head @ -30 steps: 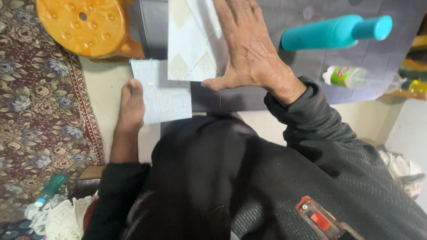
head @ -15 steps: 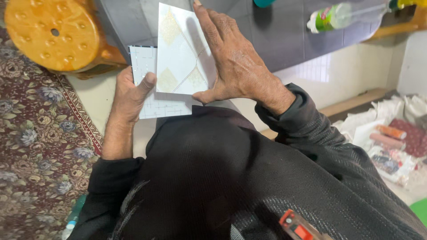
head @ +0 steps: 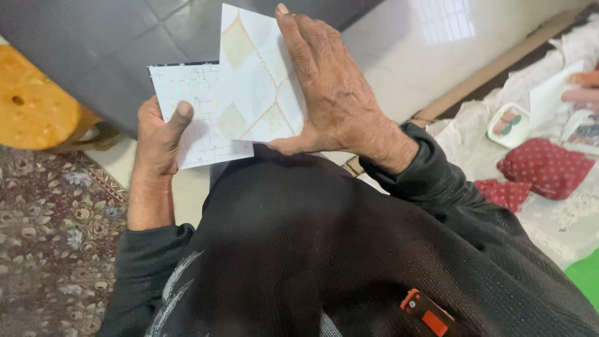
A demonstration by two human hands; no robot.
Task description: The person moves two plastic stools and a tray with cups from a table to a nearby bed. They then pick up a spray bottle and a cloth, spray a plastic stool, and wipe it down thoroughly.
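Note:
My left hand point(head: 157, 138) grips a white tile piece with a faint grid pattern point(head: 190, 100), thumb on its face. My right hand point(head: 331, 93) lies flat with fingers extended over a second white tile piece with beige diamonds and thin gold lines point(head: 249, 75), which overlaps the grid one. Both pieces are held up in front of my black sweater point(head: 324, 249). Whether my right hand clasps the patterned piece from behind is hidden.
An orange plastic stool point(head: 34, 106) stands at the left on a floral carpet point(head: 50, 237). A dark grey tiled slab point(head: 93, 43) lies behind the tiles. At right, white lace cloth point(head: 561, 218) carries red dotted pouches point(head: 543, 167) and a small dish point(head: 510, 123).
The view has swung right and down: the teal roller and bottle left the frame, the cloth with red pouches came in. My left thumb shifted onto the grid piece; both pieces stay held.

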